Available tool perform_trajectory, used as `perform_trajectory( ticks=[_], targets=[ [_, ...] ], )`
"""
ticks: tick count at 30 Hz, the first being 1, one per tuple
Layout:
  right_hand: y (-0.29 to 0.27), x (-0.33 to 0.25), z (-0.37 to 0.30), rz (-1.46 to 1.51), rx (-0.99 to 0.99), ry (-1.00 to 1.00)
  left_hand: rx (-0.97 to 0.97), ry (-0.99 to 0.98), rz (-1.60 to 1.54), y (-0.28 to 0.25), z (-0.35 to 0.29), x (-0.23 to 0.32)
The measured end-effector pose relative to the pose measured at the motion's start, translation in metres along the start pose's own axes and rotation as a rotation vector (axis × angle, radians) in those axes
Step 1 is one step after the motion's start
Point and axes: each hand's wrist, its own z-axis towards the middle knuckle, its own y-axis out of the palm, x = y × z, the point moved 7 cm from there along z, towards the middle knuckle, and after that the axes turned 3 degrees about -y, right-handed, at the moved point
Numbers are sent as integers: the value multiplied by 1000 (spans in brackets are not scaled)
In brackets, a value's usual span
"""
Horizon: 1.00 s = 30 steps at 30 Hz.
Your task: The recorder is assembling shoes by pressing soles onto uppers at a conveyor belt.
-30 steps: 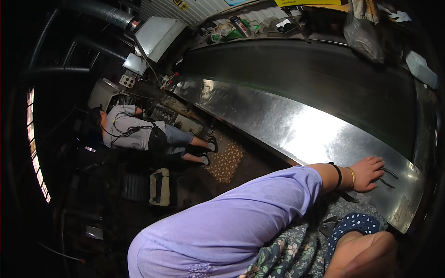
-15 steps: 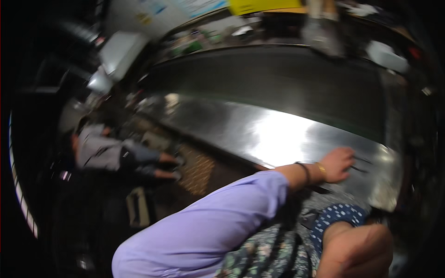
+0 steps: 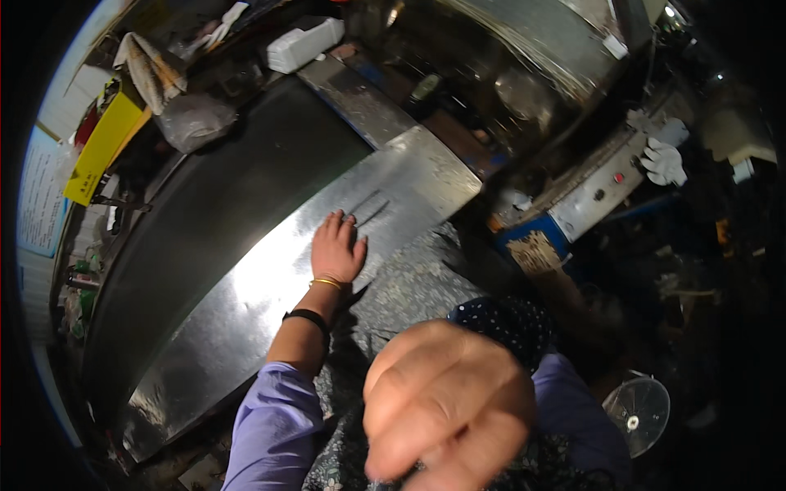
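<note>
My left hand (image 3: 337, 250) lies palm down on the shiny metal worktop (image 3: 282, 237), its fingers stretched out. Just past its fingertips are two thin dark prongs that look like tweezers (image 3: 375, 209); whether the fingertips touch them I cannot tell. Close to the camera, my right hand (image 3: 446, 401) is raised in front of my body with its fingers curled in. Whatever it may hold is hidden. Behind it are a dark dotted cuff (image 3: 503, 323) and the patterned apron cloth (image 3: 417, 282), which reaches the worktop's edge.
A dark panel (image 3: 237, 172) runs along the worktop's far side. Beyond it are a crumpled plastic bag (image 3: 195, 123), a yellow box (image 3: 105, 147) and a white plastic container (image 3: 304, 45). Rightward stand a control box (image 3: 602, 188), a white glove (image 3: 661, 162) and a round fan (image 3: 639, 416).
The view has swung to the right, and the co-worker on the left is out of sight. My right hand shows larger and nearer the camera. My left hand stays on the worktop beside the prongs.
</note>
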Motion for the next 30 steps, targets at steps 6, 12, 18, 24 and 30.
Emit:
perform_trajectory(
  ticks=[6,12,18,24,30],
  targets=[
    [6,-30,-2,-180,-3,44,36,21,24,-2,-1,-2],
    [41,-29,-20,-319,-39,45,7,-4,113,4,-9,-21],
    [49,-11,-10,-417,-107,17,8,40,111,11,-3,-5],
    [59,-17,-12,-429,-157,17,5,47,129,13,-3,-4],
    [62,-19,-9,-418,-220,6,3,29,148,12,-6,-5]
  ],
)
